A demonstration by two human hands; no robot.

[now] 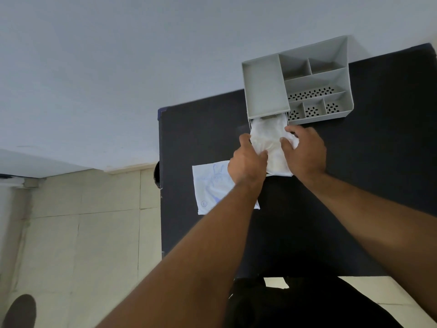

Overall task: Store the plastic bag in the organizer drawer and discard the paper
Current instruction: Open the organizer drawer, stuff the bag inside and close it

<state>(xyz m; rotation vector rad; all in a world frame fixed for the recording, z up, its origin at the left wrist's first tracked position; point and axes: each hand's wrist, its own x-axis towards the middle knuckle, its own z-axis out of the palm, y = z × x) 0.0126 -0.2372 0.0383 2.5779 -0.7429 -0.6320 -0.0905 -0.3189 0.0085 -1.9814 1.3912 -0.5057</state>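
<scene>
A grey desk organizer [307, 79] stands at the far edge of the black table [366, 174]. Its bottom drawer [279, 173] is pulled out toward me. A crumpled whitish plastic bag [269, 136] fills the drawer. My left hand [248, 162] presses on the bag's left side, fingers curled over it. My right hand [305, 152] grips the bag's right side. A white sheet of paper [210, 188] with a faint blue drawing lies flat on the table left of the drawer, partly under my left forearm.
The organizer's top has a plain tray [264, 84] and several perforated compartments [312, 110]. The table's left edge [160, 185] drops to a tiled floor [82, 233]. A pale wall [142, 67] rises behind.
</scene>
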